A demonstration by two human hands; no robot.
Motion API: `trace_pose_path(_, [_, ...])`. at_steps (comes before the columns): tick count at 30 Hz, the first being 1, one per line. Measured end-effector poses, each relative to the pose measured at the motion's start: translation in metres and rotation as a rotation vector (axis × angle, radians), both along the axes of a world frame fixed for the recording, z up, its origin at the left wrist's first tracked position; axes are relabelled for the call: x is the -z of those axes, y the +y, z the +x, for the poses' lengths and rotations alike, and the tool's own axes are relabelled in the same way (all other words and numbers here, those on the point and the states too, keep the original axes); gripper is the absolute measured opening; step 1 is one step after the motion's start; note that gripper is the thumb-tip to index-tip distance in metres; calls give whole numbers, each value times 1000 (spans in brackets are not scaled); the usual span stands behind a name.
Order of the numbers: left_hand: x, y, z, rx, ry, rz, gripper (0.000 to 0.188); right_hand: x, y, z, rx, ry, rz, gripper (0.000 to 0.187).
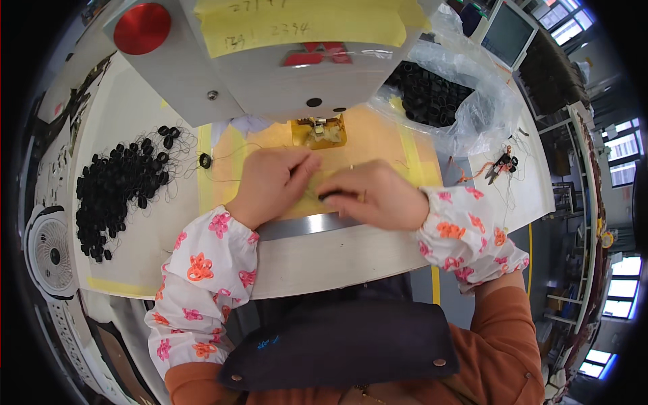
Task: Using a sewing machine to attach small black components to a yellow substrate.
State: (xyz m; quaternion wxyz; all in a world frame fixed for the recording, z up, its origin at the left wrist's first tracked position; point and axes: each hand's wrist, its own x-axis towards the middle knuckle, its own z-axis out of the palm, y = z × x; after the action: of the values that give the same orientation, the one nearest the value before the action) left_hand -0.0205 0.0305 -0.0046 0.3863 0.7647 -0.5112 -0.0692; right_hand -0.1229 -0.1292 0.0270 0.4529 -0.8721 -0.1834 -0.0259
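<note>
Just in front of the sewing machine's head [297, 74], both my hands are close together over the yellow-taped work surface. My right hand [374, 194] pinches a small black ring [329, 194] between thumb and fingers; most of the ring is covered. My left hand [273, 182] is closed, its thumb pressed to the forefinger, and whatever it may hold is hidden. Beyond the hands is the needle area [318, 129], with a metal clamp on a yellow plate. Left of my left hand lies a single black ring [205, 160] with thin thread trailing from it.
A pile of black rings [121, 182] with loose threads covers the table's left side. At the back right sits a clear plastic bag [472, 121] of black rings. Thread snips [498, 169] with orange cord lie at right. A white fan [54, 253] stands beyond the left edge.
</note>
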Motion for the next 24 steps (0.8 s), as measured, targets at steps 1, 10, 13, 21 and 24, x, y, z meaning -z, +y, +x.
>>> trace_pose_path(1, [0, 0, 2, -123, 19, -14, 10, 3, -9, 11, 81, 180, 161, 12])
trace_pose_path(10, [-6, -7, 1, -215, 158, 33, 23, 19, -31, 44, 87, 559, 514, 18])
trace_pose_path(13, [-7, -9, 1, -243, 201, 58, 21, 18, -29, 44, 90, 559, 518, 17])
trace_pose_path(21, [-1, -24, 8, -385, 9, 123, 23, 43, -19, 45, 461, -208, 97, 9])
trace_pose_path(24, [-7, -31, 13, -466, 178, 261, 25, 45, -18, 49, 498, -235, 72, 8])
